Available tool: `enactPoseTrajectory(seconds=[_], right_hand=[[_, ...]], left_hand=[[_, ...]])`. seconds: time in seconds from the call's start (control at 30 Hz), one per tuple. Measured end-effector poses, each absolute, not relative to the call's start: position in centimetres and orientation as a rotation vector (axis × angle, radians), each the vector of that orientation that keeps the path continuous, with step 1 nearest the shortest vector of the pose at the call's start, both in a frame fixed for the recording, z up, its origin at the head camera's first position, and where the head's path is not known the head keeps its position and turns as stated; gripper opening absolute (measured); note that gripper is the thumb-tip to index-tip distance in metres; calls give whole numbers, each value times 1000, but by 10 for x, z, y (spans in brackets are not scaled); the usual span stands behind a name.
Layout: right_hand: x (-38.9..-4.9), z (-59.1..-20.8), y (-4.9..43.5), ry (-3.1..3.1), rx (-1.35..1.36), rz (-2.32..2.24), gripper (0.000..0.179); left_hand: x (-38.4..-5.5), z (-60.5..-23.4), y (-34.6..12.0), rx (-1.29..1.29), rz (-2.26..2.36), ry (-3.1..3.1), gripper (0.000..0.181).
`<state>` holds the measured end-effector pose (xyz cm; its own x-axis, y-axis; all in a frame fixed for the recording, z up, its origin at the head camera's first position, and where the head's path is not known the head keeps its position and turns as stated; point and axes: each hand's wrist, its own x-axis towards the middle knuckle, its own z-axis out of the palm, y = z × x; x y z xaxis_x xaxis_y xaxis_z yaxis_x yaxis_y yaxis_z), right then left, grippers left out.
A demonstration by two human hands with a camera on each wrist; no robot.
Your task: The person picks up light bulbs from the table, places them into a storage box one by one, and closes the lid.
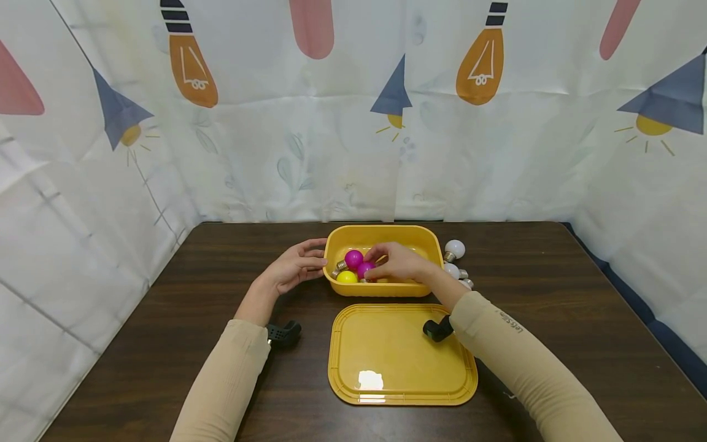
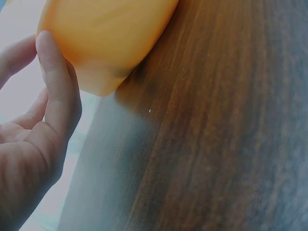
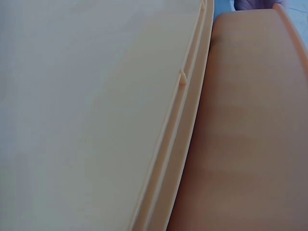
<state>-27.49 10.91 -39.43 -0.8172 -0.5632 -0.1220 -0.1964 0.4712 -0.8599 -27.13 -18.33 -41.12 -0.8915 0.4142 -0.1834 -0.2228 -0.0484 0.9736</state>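
Note:
A yellow bin (image 1: pixel 386 290) stands near the back of the table with several colored light bulbs inside. My left hand (image 1: pixel 295 265) holds the bin's left end, fingertips at the rim; the left wrist view shows the hand (image 2: pixel 53 125) against the bin wall (image 2: pixel 106 38). Reaching over the bin's right side, my right hand (image 1: pixel 400 261) pinches a magenta bulb (image 1: pixel 364 268) low inside. Another magenta bulb (image 1: pixel 354 258) and a yellow bulb (image 1: pixel 347 277) lie beside it. The right wrist view does not show the right hand; it shows the bin's outer wall (image 3: pixel 250 120).
A flat yellow lid (image 1: pixel 397 356) lies in front of the bin, under the right forearm; its ridged edge (image 3: pixel 168 149) fills much of the right wrist view. Several white bulbs (image 1: pixel 455 248) lie right of the bin. A patterned curtain (image 1: pixel 342 153) hangs behind the dark wooden table (image 1: pixel 552 294).

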Motion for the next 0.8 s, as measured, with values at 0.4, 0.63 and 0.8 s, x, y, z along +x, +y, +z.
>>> enactPoseTrajectory(seconds=[0.4,0.63,0.8], right_hand=[[-278,-395,116,2298,-645,-1304,37],[-276,-391,121,2288,-641,-1317,41],[-275,-390,125,2300,-646,-1341,41]], left_hand=[[-271,-411,-183,198,1987,1805,63],[-271,-411,-184,193,1993,1797,64],[-270,-410,-183,194,1992,1799,64]])
